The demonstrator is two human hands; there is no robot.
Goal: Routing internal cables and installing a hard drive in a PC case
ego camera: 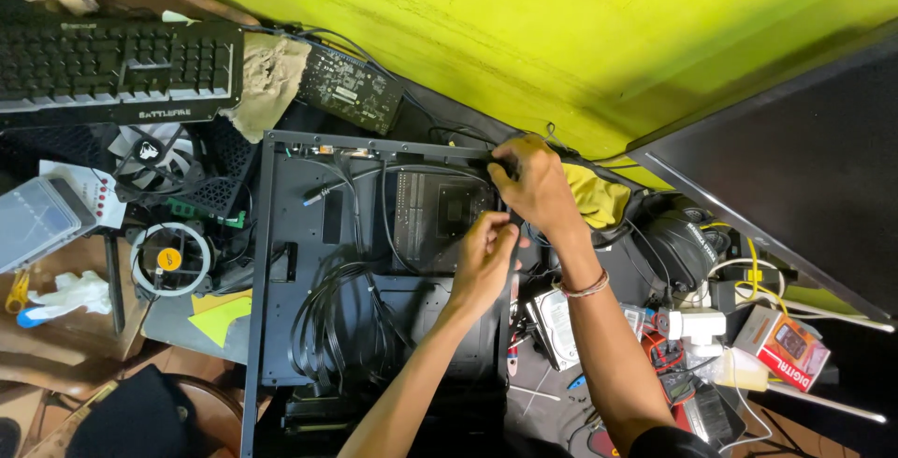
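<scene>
Hands meet at the right edge of an open black metal computer case (309,233) lying flat on the cluttered desk (178,327). Right hand (538,182) pinches a black cable (500,163) against the frame; left hand (485,257), fingers curled narrow, steadies the cable's lower stretch, apparently keeping it taut.

Yellow-green wall (561,37) along the top. Brown wooden floor (56,346) at left. Black desk edge (804,168) at right. Light even, dim.
</scene>
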